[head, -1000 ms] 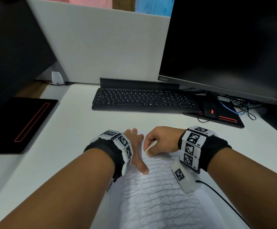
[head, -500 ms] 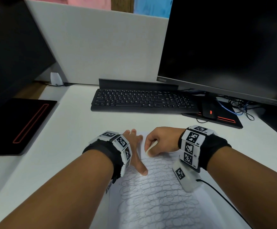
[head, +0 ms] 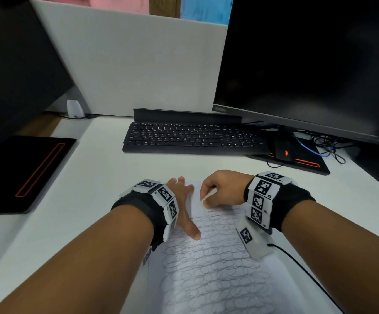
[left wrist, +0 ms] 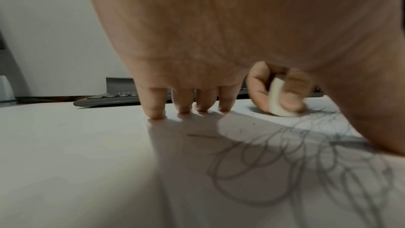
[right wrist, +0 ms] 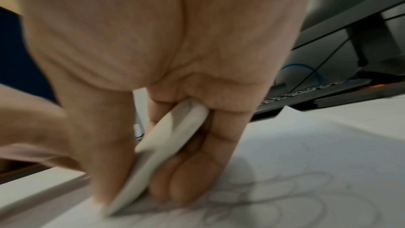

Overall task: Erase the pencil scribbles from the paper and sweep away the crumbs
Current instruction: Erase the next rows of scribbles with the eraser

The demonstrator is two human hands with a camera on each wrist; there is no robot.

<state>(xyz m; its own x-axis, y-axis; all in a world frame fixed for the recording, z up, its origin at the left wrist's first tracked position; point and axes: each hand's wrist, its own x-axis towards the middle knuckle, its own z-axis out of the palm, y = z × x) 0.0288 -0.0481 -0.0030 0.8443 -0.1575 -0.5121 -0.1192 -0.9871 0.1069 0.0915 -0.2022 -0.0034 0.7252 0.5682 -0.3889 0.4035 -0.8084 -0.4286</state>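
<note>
A white paper covered in grey pencil loops lies on the white desk in front of me. My left hand lies flat on the paper's upper left part, fingers straight, fingertips pressing near its left edge. My right hand grips a white eraser between thumb and fingers, its lower end on the paper near the top of the scribbles. The right wrist view shows the eraser tilted, tip touching the sheet. A few dark crumbs lie on the paper.
A black keyboard lies behind the paper, a dark monitor at the back right over a black mat with a mouse and cables. Another black mat sits at the left. A grey partition stands behind.
The right hand with the eraser has shifted only slightly at the top of the scribbles. The left hand stays pressed on the paper.
</note>
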